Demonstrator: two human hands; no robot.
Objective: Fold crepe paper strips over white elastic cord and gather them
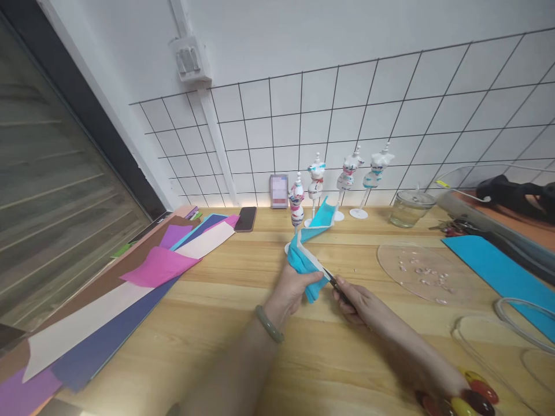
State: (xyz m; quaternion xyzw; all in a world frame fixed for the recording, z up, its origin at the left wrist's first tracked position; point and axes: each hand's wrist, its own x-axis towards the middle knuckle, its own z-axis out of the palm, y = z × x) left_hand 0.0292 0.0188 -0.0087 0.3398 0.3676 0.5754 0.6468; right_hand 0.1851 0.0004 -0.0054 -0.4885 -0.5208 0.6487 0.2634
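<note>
My left hand (291, 289), with a green bangle (269, 325) on its wrist, grips a folded strip of turquoise paper (303, 263) with a white edge. The strip's far end rises in a zigzag before the small mannequins. My right hand (358, 300) is closed round dark scissors (340, 288); their blades meet the strip's white edge beside my left thumb. Several white mini mannequins (316, 176) with painted marks stand on round bases at the back of the table.
Coloured paper sheets (160, 266) cover the left side. A phone (245, 219) and a small upright screen (279, 191) are behind. At right are a glass jar (410, 209), a clear disc (418, 271) with small pieces, blue paper (489, 268) and a cable (520, 318).
</note>
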